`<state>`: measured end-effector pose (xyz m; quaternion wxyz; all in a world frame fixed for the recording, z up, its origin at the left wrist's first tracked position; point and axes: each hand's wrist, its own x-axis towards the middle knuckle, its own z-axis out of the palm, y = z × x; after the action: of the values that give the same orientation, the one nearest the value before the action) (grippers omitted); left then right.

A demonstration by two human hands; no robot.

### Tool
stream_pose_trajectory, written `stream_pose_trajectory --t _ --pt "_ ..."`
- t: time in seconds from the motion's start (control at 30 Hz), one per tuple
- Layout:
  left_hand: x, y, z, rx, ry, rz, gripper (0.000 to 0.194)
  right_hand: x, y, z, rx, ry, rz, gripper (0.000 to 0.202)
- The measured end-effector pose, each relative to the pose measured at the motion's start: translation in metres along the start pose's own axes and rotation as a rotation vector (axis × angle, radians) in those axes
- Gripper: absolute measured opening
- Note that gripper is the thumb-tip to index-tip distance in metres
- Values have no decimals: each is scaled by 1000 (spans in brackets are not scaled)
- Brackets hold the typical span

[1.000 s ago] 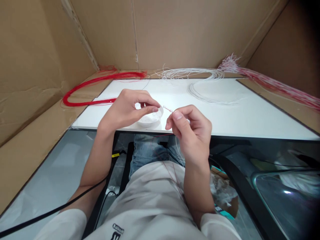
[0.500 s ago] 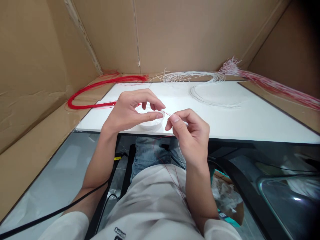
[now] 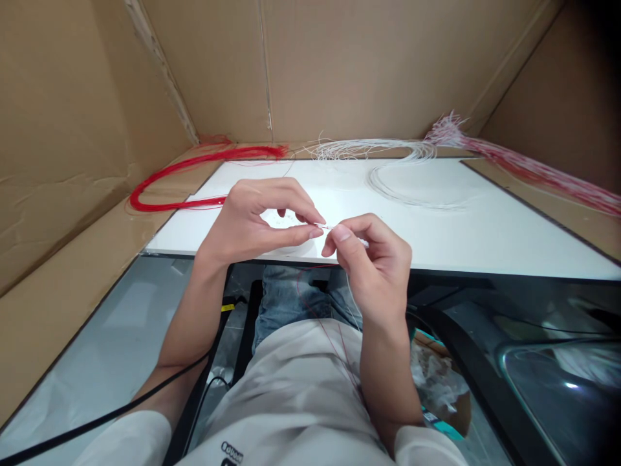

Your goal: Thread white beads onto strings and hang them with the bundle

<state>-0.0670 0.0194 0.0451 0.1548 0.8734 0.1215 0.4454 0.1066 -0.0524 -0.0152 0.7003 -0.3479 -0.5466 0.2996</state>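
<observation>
Above the front edge of the white board (image 3: 436,233), my left hand (image 3: 264,217) pinches the tip of a thin red and white wire end between thumb and forefinger. My right hand (image 3: 371,265) faces it, its thumb and forefinger closed on the wires, and a bit of white shows between its fingers. From the right hand a thin white wire (image 3: 353,299) hangs down, and thin red wire (image 3: 320,317) runs over my lap. A round white dish lies largely hidden behind my left hand.
A red wire bundle (image 3: 140,196) curves at the left. White wires (image 3: 383,184) lie coiled at the back, and a red and white bundle (image 3: 538,167) at the right. Cardboard walls (image 3: 363,71) surround the board. Below right is a box of clear plastic (image 3: 439,378).
My left thumb and forefinger have moved slightly right and closed on the wire end. My right hand has shifted slightly right.
</observation>
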Motion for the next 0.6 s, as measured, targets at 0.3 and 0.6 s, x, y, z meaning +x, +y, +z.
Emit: stream_pose_trajectory --t 0.3,0.6 --pt "0 1 2 7 6 -72 15 0 -1 2 -75 34 -36 25" --pt "0 4 5 133 17 -41 16 -3 2 7 -148 153 -41 14"
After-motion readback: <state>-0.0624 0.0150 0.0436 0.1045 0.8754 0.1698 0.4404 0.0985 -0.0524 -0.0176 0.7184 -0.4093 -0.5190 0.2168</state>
